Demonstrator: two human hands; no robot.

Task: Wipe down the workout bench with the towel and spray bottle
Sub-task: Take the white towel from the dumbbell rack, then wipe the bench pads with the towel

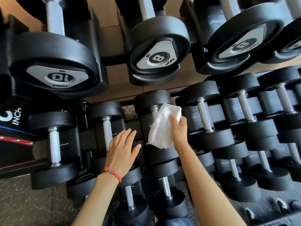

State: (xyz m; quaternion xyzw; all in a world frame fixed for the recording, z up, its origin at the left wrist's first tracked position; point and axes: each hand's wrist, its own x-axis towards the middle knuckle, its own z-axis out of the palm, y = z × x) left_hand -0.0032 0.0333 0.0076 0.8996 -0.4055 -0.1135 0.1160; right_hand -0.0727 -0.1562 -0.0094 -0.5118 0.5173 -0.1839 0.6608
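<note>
My right hand (178,128) grips a folded white towel (162,126), holding it up in front of the middle tier of a dumbbell rack. The towel hangs over the handle of a black dumbbell (153,101). My left hand (122,149) hovers to the left of the towel with fingers spread and nothing in it; a red bead bracelet (112,173) circles its wrist. No workout bench and no spray bottle appear in view.
A tiered rack full of black dumbbells fills the view: a 10 (55,66) and two 8s (156,46) on the top tier, several more below. A dark sign with "INCH" lettering (14,118) stands at left. Speckled rubber floor (24,201) lies at bottom left.
</note>
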